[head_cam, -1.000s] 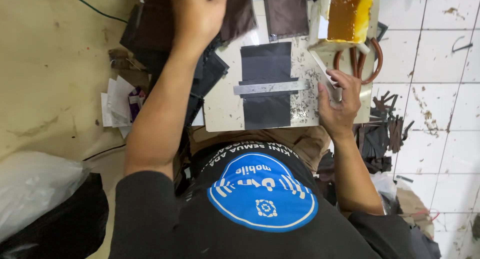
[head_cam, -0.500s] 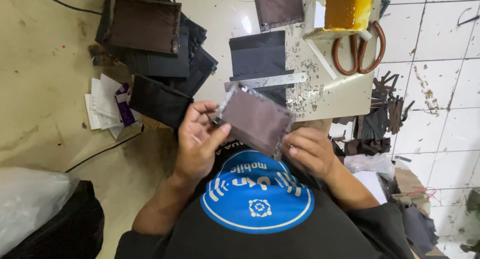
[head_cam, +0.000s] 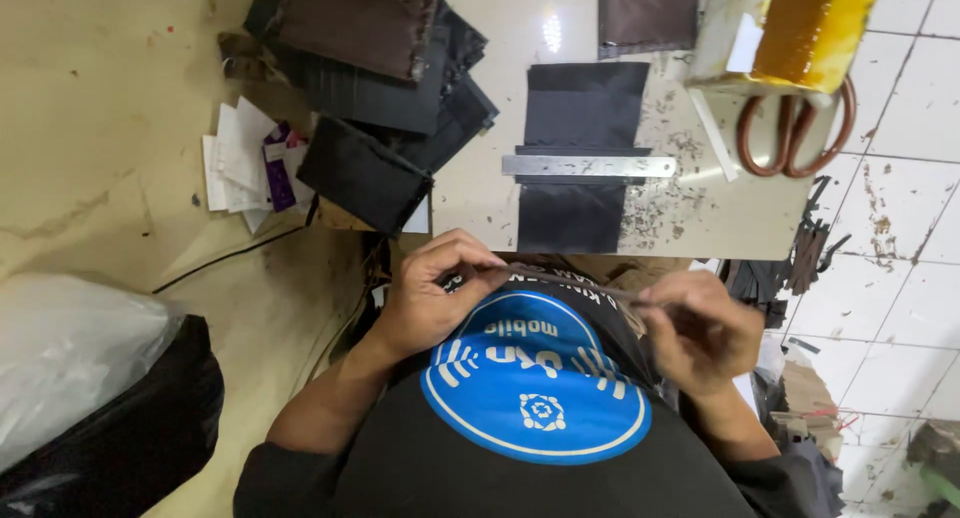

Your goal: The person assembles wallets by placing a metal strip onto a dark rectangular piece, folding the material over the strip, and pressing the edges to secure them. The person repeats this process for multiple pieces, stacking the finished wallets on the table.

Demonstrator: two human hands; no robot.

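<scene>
While we are pinching the thin brown leather piece [head_cam: 570, 281] between both hands, left hand [head_cam: 430, 298] and right hand [head_cam: 700, 328], above our lap, it could slip if our fingers loosen.

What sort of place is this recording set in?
Probably a small leather-goods or sewing workshop on a tiled floor: stacked dark cut pieces, a metal ruler across a black piece on a low board, and scissors.

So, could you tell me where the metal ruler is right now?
In the head view, the metal ruler lies across the dark fabric piece on the white board, left of the scissors.
</scene>
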